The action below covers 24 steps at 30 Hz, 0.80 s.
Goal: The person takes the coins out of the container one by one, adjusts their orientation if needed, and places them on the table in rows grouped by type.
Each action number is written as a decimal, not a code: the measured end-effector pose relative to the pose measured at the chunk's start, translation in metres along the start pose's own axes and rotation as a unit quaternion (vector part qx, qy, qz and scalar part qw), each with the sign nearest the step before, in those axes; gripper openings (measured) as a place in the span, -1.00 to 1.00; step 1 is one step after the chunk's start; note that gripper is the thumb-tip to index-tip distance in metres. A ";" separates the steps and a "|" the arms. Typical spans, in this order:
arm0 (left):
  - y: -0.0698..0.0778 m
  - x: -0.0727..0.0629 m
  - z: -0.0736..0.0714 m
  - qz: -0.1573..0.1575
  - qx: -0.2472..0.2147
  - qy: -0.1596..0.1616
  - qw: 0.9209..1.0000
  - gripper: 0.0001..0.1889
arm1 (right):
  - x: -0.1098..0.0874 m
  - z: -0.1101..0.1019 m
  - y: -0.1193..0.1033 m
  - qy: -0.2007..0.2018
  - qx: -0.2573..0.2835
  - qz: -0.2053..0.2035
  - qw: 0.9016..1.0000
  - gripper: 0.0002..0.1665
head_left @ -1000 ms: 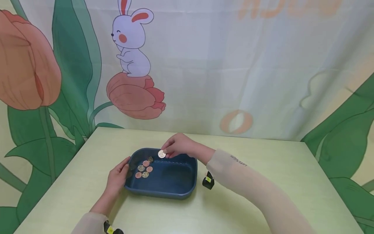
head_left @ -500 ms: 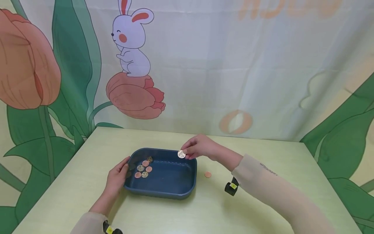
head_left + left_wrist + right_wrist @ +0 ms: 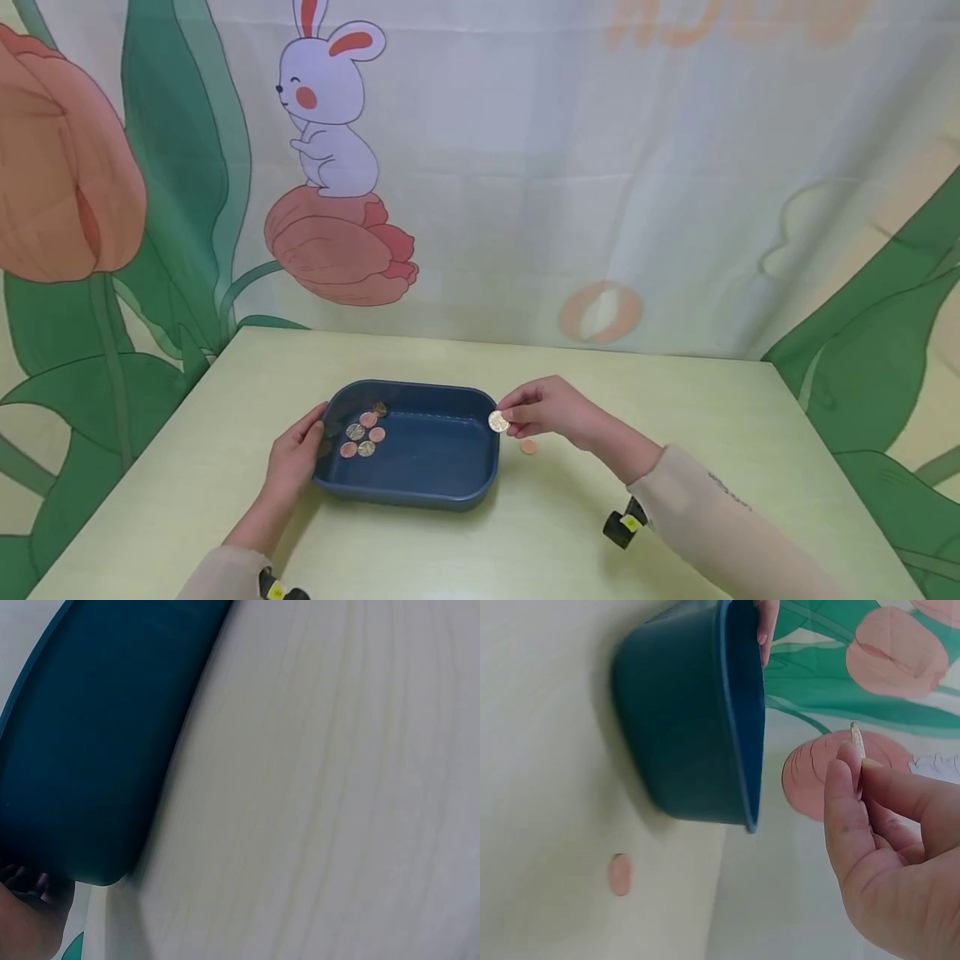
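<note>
My right hand (image 3: 551, 408) pinches a silvery coin (image 3: 498, 422) between thumb and fingers, at the right rim of a dark blue tray (image 3: 420, 503). In the right wrist view the coin (image 3: 857, 739) appears almost edge-on above the fingertips. At the tray's left end, my left hand (image 3: 291, 458) holds the rim, its thumb toward the inside. Inside the tray, on the left, lie several coins, copper ones (image 3: 377, 434) among silvery ones (image 3: 355, 432). A single copper coin (image 3: 528, 447) lies flat on the table just right of the tray, below my right hand.
The pale yellow table (image 3: 405, 554) reaches back to a hanging cloth (image 3: 480, 200) printed with a rabbit and tulips. Black wrist cameras hang beneath my right sleeve (image 3: 720, 517) and left sleeve (image 3: 225, 575).
My right hand has moved right with the silvery coin, from over the tray's back rim to its right rim, uncovering the copper coin on the table. The left hand has kept its hold.
</note>
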<state>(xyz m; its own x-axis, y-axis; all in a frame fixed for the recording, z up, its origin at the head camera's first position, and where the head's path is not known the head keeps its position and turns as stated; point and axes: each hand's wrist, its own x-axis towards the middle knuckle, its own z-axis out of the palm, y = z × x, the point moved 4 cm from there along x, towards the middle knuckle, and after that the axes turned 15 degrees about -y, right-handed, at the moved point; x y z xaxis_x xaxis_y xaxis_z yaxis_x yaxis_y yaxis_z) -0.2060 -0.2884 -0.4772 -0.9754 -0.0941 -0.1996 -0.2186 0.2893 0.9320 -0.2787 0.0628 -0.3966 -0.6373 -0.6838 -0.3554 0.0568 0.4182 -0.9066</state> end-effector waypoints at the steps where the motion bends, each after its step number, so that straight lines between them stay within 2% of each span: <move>1: -0.001 0.000 0.000 -0.001 -0.001 -0.002 1.000 -0.50 | -0.001 0.000 0.004 0.002 0.006 0.000 1.000 -0.73; 15: -0.002 -0.002 0.001 -0.007 -0.003 -0.014 1.000 -0.49 | -0.013 0.011 0.060 0.016 0.046 -0.012 0.999 -0.72; 24: 0.000 0.000 0.003 -0.011 0.012 -0.017 1.000 -0.48 | -0.015 0.014 0.088 0.043 0.050 0.005 0.998 -0.76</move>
<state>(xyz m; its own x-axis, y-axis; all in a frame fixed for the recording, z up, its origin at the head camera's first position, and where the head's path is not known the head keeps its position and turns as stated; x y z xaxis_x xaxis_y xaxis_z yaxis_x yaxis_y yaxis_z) -0.2056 -0.2855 -0.4786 -0.9707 -0.0685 -0.2302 -0.2400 0.3097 0.9201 -0.2535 0.1016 -0.4739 -0.6997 -0.6242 -0.3476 0.1371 0.3601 -0.9228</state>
